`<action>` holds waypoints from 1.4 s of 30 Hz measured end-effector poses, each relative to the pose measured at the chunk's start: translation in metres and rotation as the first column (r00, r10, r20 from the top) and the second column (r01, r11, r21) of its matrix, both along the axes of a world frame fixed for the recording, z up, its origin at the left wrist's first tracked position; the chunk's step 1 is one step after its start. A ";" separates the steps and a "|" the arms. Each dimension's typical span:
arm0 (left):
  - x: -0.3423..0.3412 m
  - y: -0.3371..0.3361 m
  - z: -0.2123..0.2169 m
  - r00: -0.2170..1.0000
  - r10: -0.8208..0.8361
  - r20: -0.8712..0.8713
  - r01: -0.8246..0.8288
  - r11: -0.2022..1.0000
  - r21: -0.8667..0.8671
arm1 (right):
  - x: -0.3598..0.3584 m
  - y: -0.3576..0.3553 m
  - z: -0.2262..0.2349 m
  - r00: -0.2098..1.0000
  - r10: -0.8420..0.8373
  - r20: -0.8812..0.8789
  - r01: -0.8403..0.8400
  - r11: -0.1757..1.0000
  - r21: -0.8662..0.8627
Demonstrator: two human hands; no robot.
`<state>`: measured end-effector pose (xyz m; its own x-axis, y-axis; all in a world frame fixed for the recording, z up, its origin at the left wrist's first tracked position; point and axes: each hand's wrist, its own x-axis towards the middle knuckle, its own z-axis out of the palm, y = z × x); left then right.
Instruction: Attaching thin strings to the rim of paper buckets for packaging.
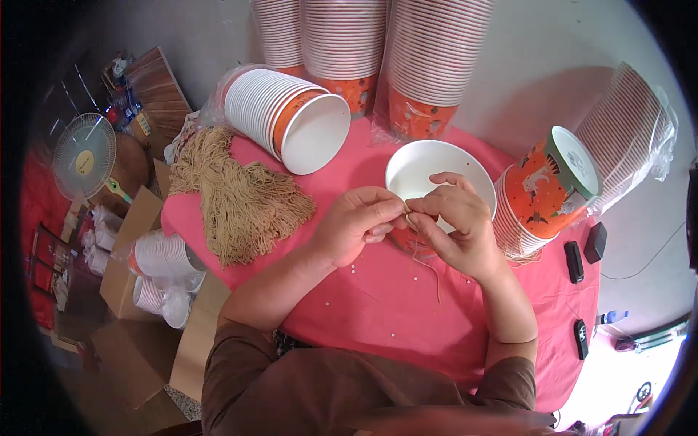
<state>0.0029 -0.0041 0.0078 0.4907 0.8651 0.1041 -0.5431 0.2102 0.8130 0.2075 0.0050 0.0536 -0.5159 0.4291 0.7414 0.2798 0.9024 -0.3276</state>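
Observation:
Both hands meet over the near side of an orange paper bucket (407, 161) with a white inside, which stands upright on the table. My left hand (361, 221) is closed, thumb against forefinger, pinching a thin tan cord. Close against it, my right hand (459, 225) pinches the same cord (437, 280), its other fingers partly raised. The cord's loose end dangles below the hands in front of the bucket. What lies right between the fingertips is too small to make out. A large bundle of tan cords (251, 207) is spread on the table at the left.
A pink cloth covers the table (363, 305), with small white bits scattered on it. Nested buckets (316, 134) lie behind the bundle; tall wrapped stacks (436, 65) stand at the back. Upside-down buckets (542, 185) stand right, near black devices (574, 261). Cardboard boxes (131, 356) sit lower left.

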 end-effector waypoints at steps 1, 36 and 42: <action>0.002 -0.002 -0.001 0.998 0.055 -0.032 -0.053 0.996 0.067 | 0.000 0.000 0.001 1.000 0.000 0.000 0.000 1.000 0.000; 0.005 -0.008 0.006 0.806 0.520 -0.283 -0.319 0.784 0.533 | 0.007 0.005 0.003 0.974 -0.195 0.114 0.174 0.970 0.167; 0.004 -0.005 0.004 0.821 0.504 -0.268 -0.325 0.798 0.507 | 0.008 0.005 0.004 0.971 -0.202 0.125 0.183 0.972 0.146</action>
